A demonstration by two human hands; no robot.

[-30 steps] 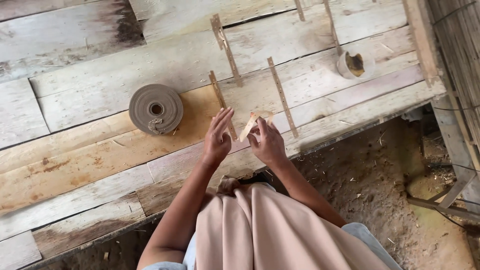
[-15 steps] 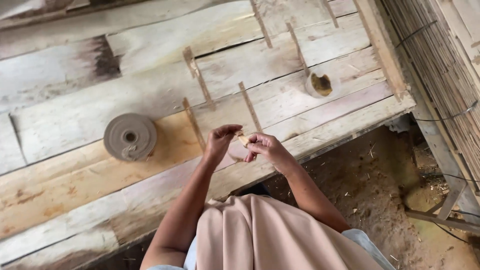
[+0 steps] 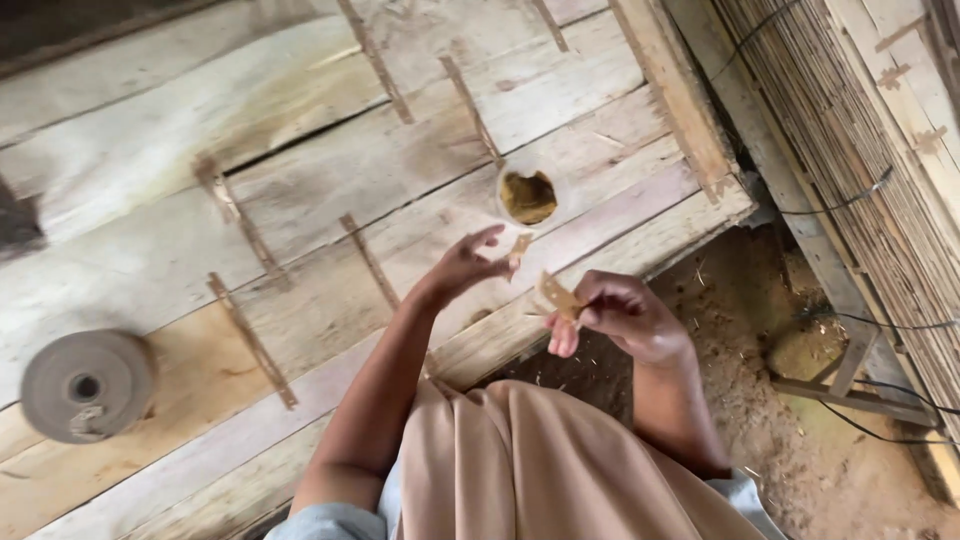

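Right hand (image 3: 625, 318) pinches a small tan strip piece (image 3: 558, 296), left hand (image 3: 468, 265) half open, fingertips on another scrap (image 3: 519, 248), above the desk (image 3: 150, 150); several strips (image 3: 250, 340) already laid, paste cup (image 3: 528, 196) near.

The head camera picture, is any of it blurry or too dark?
In the head view, daylight is soft and even, with no glare. The left hand and the small strip at its fingertips are smeared by motion. The right hand and the planks look sharper. The top left corner is shadowed.
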